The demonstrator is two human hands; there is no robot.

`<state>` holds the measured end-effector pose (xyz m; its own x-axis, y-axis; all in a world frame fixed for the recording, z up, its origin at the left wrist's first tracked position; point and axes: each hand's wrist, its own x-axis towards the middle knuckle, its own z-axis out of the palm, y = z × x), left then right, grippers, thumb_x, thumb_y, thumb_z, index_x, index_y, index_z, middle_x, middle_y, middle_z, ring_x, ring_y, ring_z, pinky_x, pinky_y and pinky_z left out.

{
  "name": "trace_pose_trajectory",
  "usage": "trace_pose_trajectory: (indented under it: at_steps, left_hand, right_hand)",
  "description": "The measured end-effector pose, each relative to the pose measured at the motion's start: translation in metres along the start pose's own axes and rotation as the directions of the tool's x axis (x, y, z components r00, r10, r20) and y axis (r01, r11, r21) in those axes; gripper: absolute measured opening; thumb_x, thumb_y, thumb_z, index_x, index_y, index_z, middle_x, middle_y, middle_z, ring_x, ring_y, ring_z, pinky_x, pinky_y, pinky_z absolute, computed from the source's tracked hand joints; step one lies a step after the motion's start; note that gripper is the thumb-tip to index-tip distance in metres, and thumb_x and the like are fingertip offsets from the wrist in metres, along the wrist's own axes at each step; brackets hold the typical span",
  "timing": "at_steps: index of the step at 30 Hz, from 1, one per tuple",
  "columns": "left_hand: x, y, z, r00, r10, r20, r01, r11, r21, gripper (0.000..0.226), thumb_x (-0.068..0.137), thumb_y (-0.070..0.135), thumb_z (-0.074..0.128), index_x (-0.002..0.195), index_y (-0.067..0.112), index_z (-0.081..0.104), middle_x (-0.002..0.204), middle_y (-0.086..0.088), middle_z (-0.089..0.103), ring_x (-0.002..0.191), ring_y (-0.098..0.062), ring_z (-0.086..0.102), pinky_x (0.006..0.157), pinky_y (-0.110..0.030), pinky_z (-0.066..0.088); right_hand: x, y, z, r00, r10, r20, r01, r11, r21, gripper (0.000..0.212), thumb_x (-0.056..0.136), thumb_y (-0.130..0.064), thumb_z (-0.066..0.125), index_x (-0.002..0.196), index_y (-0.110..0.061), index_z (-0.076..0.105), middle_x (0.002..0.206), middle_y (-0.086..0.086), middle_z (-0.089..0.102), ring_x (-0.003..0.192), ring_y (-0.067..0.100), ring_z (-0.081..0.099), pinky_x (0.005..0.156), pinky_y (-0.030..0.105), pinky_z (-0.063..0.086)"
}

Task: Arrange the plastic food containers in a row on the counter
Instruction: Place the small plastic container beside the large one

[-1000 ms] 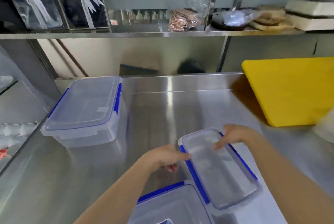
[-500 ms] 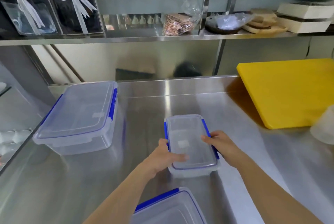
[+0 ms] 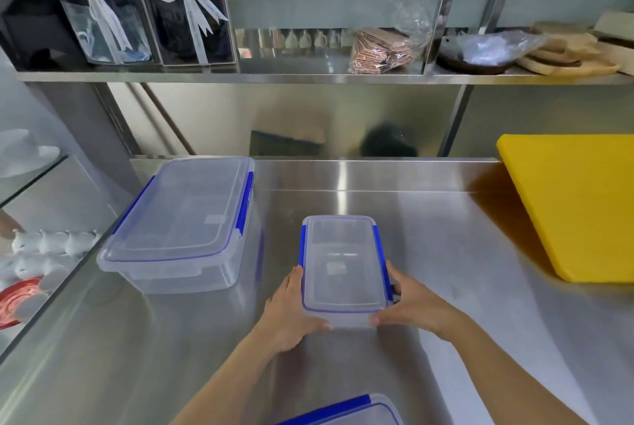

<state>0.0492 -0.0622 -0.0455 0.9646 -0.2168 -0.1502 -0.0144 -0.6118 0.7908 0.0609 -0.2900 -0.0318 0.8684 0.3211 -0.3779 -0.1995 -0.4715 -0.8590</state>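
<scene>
A small clear plastic container (image 3: 343, 263) with blue clips and a lid rests on the steel counter (image 3: 429, 236) at the middle. My left hand (image 3: 291, 311) grips its near left corner and my right hand (image 3: 408, 301) grips its near right corner. To the left stands a large clear container (image 3: 185, 222) with blue clips, lid on. The corner of a third clear container (image 3: 353, 411) with a blue clip shows at the bottom edge, just in front of my arms.
A yellow cutting board (image 3: 576, 201) lies at the right of the counter. A steel shelf (image 3: 308, 76) above holds ribboned boxes, a wrapped packet and wooden boards. At the left, beyond the counter's edge, sit white cups and a red item.
Both hands carried the small container away from me, from above the near container to the middle of the counter, and turned it straight. My hands shifted from its lid to its near corners.
</scene>
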Motion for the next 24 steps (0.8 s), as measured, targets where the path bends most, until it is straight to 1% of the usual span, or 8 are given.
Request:
trace_pose_trajectory:
  at_steps: [4, 8, 11, 13, 15, 17, 19, 24]
  left_hand:
    - [0.010, -0.006, -0.002, 0.968, -0.094, -0.233, 0.129, 0.982, 0.140, 0.059, 0.073, 0.019, 0.074, 0.127, 0.016, 0.049, 0.116, 0.002, 0.040, 0.114, -0.020, 0.047, 0.101, -0.031, 0.043]
    - [0.028, -0.009, -0.008, 0.928, -0.023, -0.371, 0.148, 0.939, 0.312, 0.046, 0.089, 0.019, 0.058, 0.133, 0.014, 0.045, 0.131, -0.001, 0.045, 0.120, -0.021, 0.047, 0.104, -0.028, 0.038]
    - [0.032, -0.006, -0.010, 0.915, 0.034, -0.403, 0.158, 0.887, 0.434, 0.042, 0.095, 0.023, 0.045, 0.137, 0.016, 0.038, 0.138, 0.000, 0.044, 0.126, -0.019, 0.044, 0.108, -0.027, 0.032]
    - [0.039, -0.008, -0.011, 0.920, 0.037, -0.391, 0.177, 0.848, 0.499, 0.050, 0.097, 0.031, 0.040, 0.143, 0.014, 0.030, 0.149, -0.001, 0.036, 0.137, -0.019, 0.034, 0.115, -0.026, 0.021]
    - [0.049, -0.015, -0.014, 0.937, 0.007, -0.349, 0.196, 0.816, 0.544, 0.070, 0.095, 0.044, 0.037, 0.150, 0.011, 0.010, 0.160, -0.003, 0.016, 0.148, -0.017, 0.012, 0.119, -0.027, 0.001]
    - [0.055, -0.024, -0.015, 0.952, -0.017, -0.306, 0.200, 0.791, 0.578, 0.088, 0.089, 0.060, 0.034, 0.149, 0.013, -0.012, 0.162, -0.001, -0.006, 0.148, -0.014, -0.009, 0.115, -0.028, -0.012]
    - [0.061, -0.031, -0.016, 0.953, -0.038, -0.300, 0.216, 0.778, 0.590, 0.097, 0.085, 0.068, 0.032, 0.147, 0.014, -0.020, 0.161, -0.001, -0.015, 0.140, -0.011, -0.023, 0.112, -0.030, -0.014]
    - [0.078, -0.030, -0.023, 0.959, -0.100, -0.266, 0.245, 0.766, 0.594, 0.101, 0.083, 0.070, 0.034, 0.147, 0.013, -0.020, 0.160, -0.002, -0.020, 0.146, -0.018, -0.020, 0.115, -0.035, -0.014]
  right_hand:
    - [0.023, -0.008, 0.009, 0.994, -0.036, -0.105, 0.035, 0.999, -0.009, 0.076, 0.066, -0.017, 0.082, 0.122, -0.047, 0.041, 0.103, -0.021, 0.062, 0.095, 0.005, 0.061, 0.076, 0.022, 0.054]
    - [0.056, -0.019, 0.014, 0.970, -0.030, -0.240, 0.010, 0.996, -0.085, 0.062, 0.068, -0.024, 0.079, 0.123, -0.035, 0.051, 0.093, -0.018, 0.062, 0.073, 0.006, 0.060, 0.069, 0.026, 0.051]
    - [0.070, -0.024, 0.017, 0.942, -0.039, -0.333, -0.038, 0.975, -0.220, 0.056, 0.071, -0.034, 0.074, 0.123, -0.026, 0.056, 0.094, -0.002, 0.066, 0.078, 0.018, 0.060, 0.075, 0.033, 0.052]
    - [0.082, -0.028, 0.018, 0.939, -0.039, -0.343, -0.051, 0.967, -0.248, 0.057, 0.073, -0.038, 0.071, 0.125, -0.023, 0.054, 0.101, 0.004, 0.066, 0.088, 0.023, 0.061, 0.078, 0.035, 0.051]
    - [0.095, -0.034, 0.020, 0.938, -0.037, -0.344, -0.062, 0.960, -0.273, 0.061, 0.077, -0.038, 0.069, 0.130, -0.017, 0.049, 0.112, 0.007, 0.064, 0.097, 0.025, 0.059, 0.080, 0.035, 0.049]
    - [0.106, -0.039, 0.020, 0.938, -0.032, -0.346, -0.078, 0.951, -0.300, 0.065, 0.079, -0.039, 0.067, 0.133, -0.012, 0.044, 0.118, 0.010, 0.062, 0.102, 0.028, 0.058, 0.083, 0.037, 0.048]
    - [0.114, -0.042, 0.020, 0.941, -0.027, -0.336, -0.093, 0.938, -0.335, 0.066, 0.081, -0.043, 0.064, 0.136, -0.015, 0.041, 0.122, 0.009, 0.061, 0.107, 0.029, 0.058, 0.085, 0.038, 0.049]
    - [0.132, -0.047, 0.015, 0.946, -0.004, -0.325, -0.137, 0.903, -0.408, 0.075, 0.086, -0.050, 0.055, 0.147, -0.021, 0.023, 0.133, 0.008, 0.055, 0.118, 0.030, 0.054, 0.087, 0.038, 0.046]
